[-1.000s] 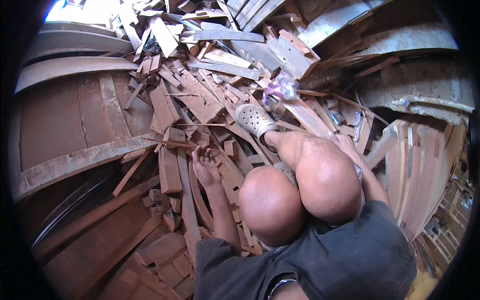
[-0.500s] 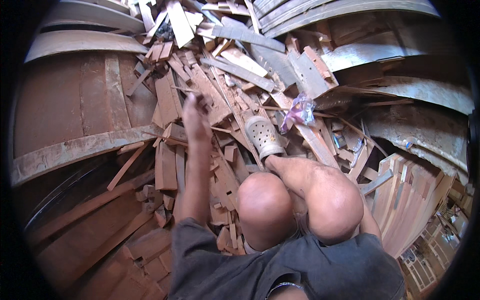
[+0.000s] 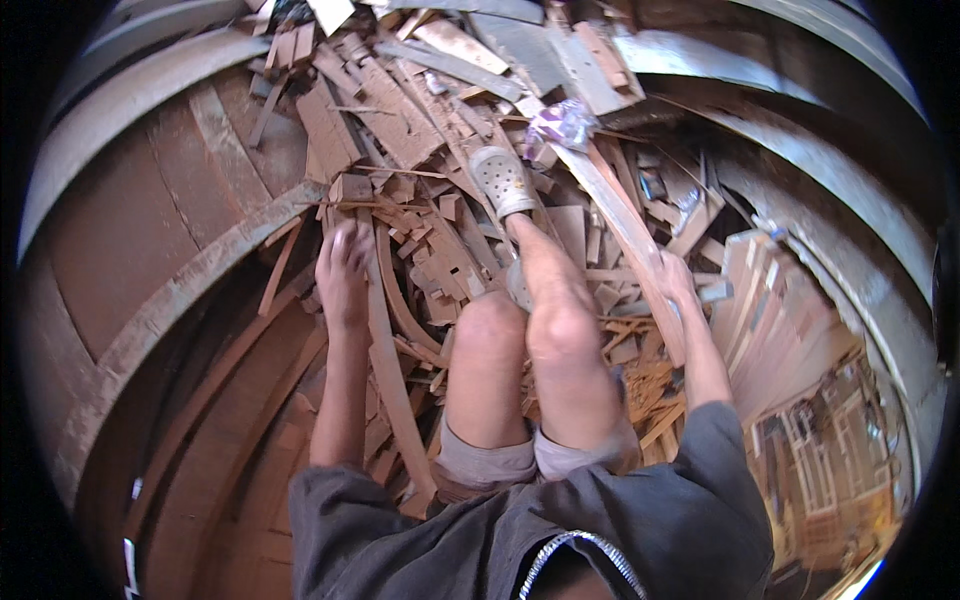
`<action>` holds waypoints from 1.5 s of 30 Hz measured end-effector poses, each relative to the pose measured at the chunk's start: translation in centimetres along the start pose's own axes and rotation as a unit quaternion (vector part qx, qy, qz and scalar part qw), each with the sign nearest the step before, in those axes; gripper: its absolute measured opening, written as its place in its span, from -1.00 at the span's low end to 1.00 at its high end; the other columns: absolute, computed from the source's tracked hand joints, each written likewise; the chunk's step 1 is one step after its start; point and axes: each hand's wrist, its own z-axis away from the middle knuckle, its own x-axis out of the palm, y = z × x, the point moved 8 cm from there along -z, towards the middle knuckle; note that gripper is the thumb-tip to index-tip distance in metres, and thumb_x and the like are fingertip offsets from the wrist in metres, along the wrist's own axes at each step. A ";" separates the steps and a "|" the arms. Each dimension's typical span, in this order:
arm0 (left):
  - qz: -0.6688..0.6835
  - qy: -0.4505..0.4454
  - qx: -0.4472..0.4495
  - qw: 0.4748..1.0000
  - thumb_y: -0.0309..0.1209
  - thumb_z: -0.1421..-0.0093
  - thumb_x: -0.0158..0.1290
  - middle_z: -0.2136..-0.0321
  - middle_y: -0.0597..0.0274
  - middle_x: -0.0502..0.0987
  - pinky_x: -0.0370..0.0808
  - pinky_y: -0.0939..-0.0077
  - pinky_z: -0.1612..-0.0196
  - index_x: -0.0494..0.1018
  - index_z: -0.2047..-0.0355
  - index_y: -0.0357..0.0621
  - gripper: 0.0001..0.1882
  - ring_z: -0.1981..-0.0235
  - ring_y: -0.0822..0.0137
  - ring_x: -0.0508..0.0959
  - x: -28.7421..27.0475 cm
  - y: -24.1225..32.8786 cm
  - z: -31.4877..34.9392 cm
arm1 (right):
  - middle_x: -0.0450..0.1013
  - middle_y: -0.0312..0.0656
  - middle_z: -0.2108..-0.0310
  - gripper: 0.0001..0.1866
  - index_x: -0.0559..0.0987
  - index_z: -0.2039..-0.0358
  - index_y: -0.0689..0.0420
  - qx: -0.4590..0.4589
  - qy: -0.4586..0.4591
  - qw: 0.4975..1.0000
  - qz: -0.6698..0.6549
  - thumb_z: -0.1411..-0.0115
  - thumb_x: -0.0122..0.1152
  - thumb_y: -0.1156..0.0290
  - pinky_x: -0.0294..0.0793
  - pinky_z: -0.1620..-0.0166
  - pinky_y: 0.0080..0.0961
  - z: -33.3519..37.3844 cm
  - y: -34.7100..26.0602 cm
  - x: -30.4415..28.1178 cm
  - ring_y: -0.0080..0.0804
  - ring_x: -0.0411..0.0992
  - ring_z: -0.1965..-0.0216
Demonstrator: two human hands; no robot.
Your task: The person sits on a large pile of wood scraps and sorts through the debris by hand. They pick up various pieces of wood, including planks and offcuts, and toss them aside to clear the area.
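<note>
Plank of pale, reddish wood slants from 1 o'clock toward 4 o'clock of the view, beyond the raised knees. The person's right grip, at 3 o'clock, appears wrapped around its outer edge. The left grip, near 10 o'clock, is blurred, with its fingers curled beside a long wooden strip and just below a wood block; whether it holds or touches anything, I cannot tell.

As far as progress shows, the plank seems taken hold of but not lifted clear: its far end lies in the scrap heap, where a crumpled plastic bag (clear, with purplish patches) appears to rest over it. The strip lies toward 7 o'clock, and loose offcuts remain jumbled around a pale perforated clog at 12 o'clock. By contrast, the board stack past the right grip, at 3 o'clock, looks orderly, its pieces side by side; the plank is apart from that stack.
</note>
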 end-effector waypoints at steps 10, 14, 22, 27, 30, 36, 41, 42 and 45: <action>-0.042 0.011 -0.047 0.998 -0.28 -0.33 -0.14 0.30 0.21 0.49 0.41 0.67 0.33 0.37 0.14 -0.24 -0.72 0.38 0.49 0.50 -6.1 3.5 7.6 | 0.47 0.18 0.34 -0.52 0.50 0.30 0.20 0.066 -0.020 0.998 0.015 -0.24 -0.17 0.01 0.36 0.11 0.00 8.9 1.5 -3.0 0.16 0.43 0.22; -0.019 -0.051 -0.005 0.999 -0.31 -0.33 -0.15 0.29 0.19 0.50 0.41 0.69 0.34 0.38 0.14 -0.24 -0.74 0.38 0.51 0.51 -2.4 6.0 5.9 | 0.48 0.15 0.39 -0.56 0.48 0.32 0.17 0.079 0.005 0.996 0.036 -0.23 -0.13 0.02 0.38 0.15 -0.01 15.4 3.6 -6.0 0.13 0.45 0.27; -0.045 -0.138 -0.006 0.989 -0.35 -0.32 -0.13 0.31 0.16 0.54 0.42 0.63 0.29 0.40 0.16 -0.24 -0.77 0.38 0.49 0.51 -1.3 4.8 10.8 | 0.46 0.11 0.52 -0.59 0.47 0.42 0.16 0.098 0.071 0.988 0.093 -0.22 -0.06 0.03 0.37 0.29 0.01 32.2 5.7 -9.4 0.10 0.46 0.40; -0.096 -0.134 -0.019 0.986 -0.32 -0.32 -0.14 0.30 0.18 0.54 0.39 0.64 0.32 0.40 0.17 -0.22 -0.76 0.36 0.49 0.52 -6.4 2.8 13.2 | 0.45 0.15 0.49 -0.65 0.50 0.31 0.19 0.151 0.111 0.975 0.122 -0.20 -0.02 0.14 0.34 0.26 -0.02 48.0 5.8 -11.8 0.11 0.43 0.42; -0.113 -0.137 -0.021 0.984 -0.28 -0.31 -0.12 0.31 0.21 0.54 0.40 0.64 0.31 0.41 0.17 -0.21 -0.74 0.36 0.51 0.52 -8.5 1.7 13.2 | 0.37 0.21 0.59 -0.58 0.44 0.49 0.25 0.149 0.110 0.976 0.116 -0.21 -0.05 0.10 0.31 0.38 0.00 58.1 8.4 -10.4 0.20 0.38 0.50; -0.113 -0.105 -0.026 0.988 -0.31 -0.29 -0.08 0.36 0.23 0.54 0.41 0.67 0.37 0.42 0.21 -0.24 -0.76 0.42 0.51 0.51 -11.2 -0.2 15.0 | 0.33 0.19 0.62 -0.51 0.39 0.58 0.25 0.134 0.138 0.981 0.027 -0.18 -0.07 0.02 0.26 0.42 0.03 69.3 2.9 -8.6 0.24 0.33 0.54; -0.156 -0.101 -0.049 0.981 -0.26 -0.30 -0.11 0.33 0.20 0.54 0.45 0.57 0.31 0.40 0.18 -0.22 -0.73 0.37 0.43 0.53 -17.1 -2.4 17.5 | 0.31 0.10 0.53 -0.56 0.34 0.44 0.23 0.165 0.049 0.982 0.081 -0.21 -0.06 0.02 0.25 0.33 -0.04 70.9 2.2 -5.1 0.14 0.31 0.44; -0.149 -0.096 -0.056 0.983 -0.26 -0.29 -0.08 0.37 0.25 0.55 0.43 0.63 0.38 0.42 0.22 -0.23 -0.74 0.41 0.47 0.53 -17.7 -2.6 18.1 | 0.36 0.01 0.39 -0.57 0.35 0.27 0.20 0.179 0.004 0.979 0.100 -0.21 -0.03 0.02 0.29 0.23 -0.13 70.5 2.1 -4.9 -0.02 0.35 0.34; -0.168 -0.091 -0.060 0.980 -0.26 -0.29 -0.09 0.37 0.24 0.55 0.43 0.61 0.37 0.41 0.22 -0.21 -0.73 0.41 0.45 0.54 -19.6 -2.5 18.7 | 0.41 -0.05 0.29 -0.54 0.37 0.14 0.18 0.156 -0.008 0.984 0.087 -0.20 0.00 0.01 0.32 0.16 -0.20 68.4 0.5 -5.3 -0.14 0.39 0.27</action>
